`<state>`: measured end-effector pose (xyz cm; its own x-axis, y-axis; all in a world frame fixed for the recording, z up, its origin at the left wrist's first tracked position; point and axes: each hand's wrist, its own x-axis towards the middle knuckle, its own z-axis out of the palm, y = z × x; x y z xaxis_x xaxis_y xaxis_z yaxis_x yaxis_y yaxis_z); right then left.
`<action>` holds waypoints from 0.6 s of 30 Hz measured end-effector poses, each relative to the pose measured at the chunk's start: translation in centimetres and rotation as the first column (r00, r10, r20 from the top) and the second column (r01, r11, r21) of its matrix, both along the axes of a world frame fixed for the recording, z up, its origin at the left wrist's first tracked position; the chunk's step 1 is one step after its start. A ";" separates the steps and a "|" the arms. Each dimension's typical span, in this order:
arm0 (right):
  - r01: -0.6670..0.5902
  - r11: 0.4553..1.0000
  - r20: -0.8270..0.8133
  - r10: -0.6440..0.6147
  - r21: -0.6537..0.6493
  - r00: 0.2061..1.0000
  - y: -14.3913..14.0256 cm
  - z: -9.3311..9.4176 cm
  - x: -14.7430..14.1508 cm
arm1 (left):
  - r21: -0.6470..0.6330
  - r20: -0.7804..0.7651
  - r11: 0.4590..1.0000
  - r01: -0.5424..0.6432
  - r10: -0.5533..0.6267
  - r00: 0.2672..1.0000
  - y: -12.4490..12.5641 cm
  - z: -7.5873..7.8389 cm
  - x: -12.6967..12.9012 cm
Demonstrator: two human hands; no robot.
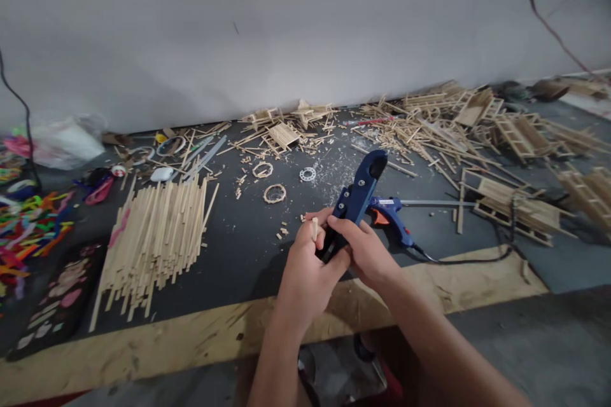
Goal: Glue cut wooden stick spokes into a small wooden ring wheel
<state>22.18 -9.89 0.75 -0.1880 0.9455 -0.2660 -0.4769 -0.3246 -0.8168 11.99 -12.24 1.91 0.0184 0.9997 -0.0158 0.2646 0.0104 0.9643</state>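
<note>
1. a blue cutter (pixel 357 194) is grasped in the right hand (pixel 365 248); the grip is clenched on the handles, above the tabletop (pixel 248 229).
2. a short wooden stick (pixel 314 227) is pinched in the left hand (pixel 305 267), grip closed, held against the cutter's lower end, apparently so it can be fed to the blade.
3. a glue gun (pixel 389 213) is laid just behind the hands, within reach.
4. a stick bundle (pixel 155 238) is stacked to the left.

One head-worn view looks forward and down, close over the worktable (pixel 191 337).
</note>
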 end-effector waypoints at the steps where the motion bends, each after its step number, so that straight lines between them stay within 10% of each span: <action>1: 0.024 1.000 0.031 -0.024 -0.016 0.999 0.0 -0.1 0.2 | 0.006 0.003 1.000 0.004 -0.004 1.000 0.0 0.0 0.1; 18: 0.310 0.951 -0.011 -0.310 -0.001 0.951 -0.1 1.9 4.2 | 0.035 0.110 0.996 0.080 -0.083 0.990 -1.1 -1.0 1.6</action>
<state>26.38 -10.00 2.67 0.1113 0.9577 -0.2653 -0.5629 -0.1592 -0.8110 13.54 -13.32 0.89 0.1001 0.9948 0.0209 0.1548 -0.0363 0.9873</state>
